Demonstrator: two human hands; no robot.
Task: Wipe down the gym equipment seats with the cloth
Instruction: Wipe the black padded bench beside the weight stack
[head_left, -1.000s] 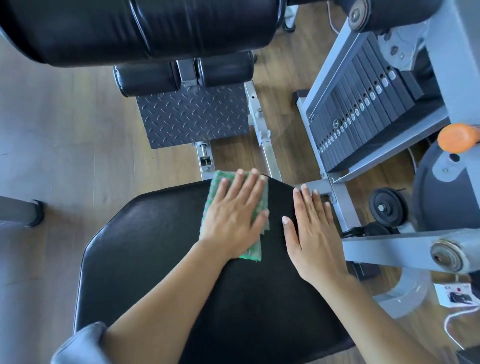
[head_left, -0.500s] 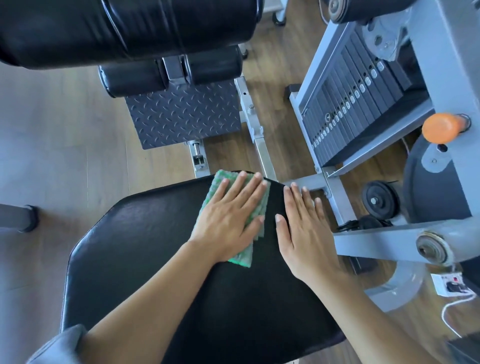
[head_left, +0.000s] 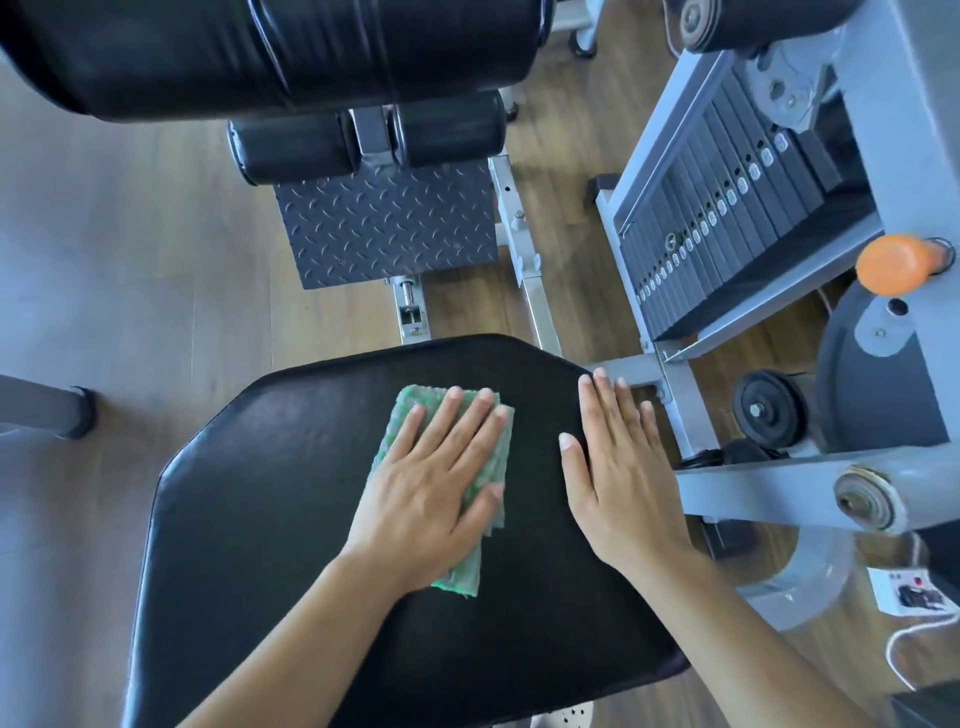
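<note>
A black padded seat (head_left: 270, 519) fills the lower middle of the head view. A folded green cloth (head_left: 496, 452) lies flat on its far half. My left hand (head_left: 431, 483) presses on the cloth with straight, spread fingers and covers most of it. My right hand (head_left: 618, 473) rests flat on the seat near its right edge, fingers straight, fingertips reaching the far right corner. The two hands lie side by side, a short gap apart.
Beyond the seat are a checker-plate footrest (head_left: 384, 228), two small black roller pads (head_left: 296, 148) and a large black pad (head_left: 270, 52). A grey frame with a weight stack (head_left: 727, 218) and an orange knob (head_left: 896, 264) stands to the right. A white power strip (head_left: 911, 592) lies on the wooden floor.
My left hand and the cloth have slid back from the seat's far edge toward me. My right hand stays flat near the right edge.
</note>
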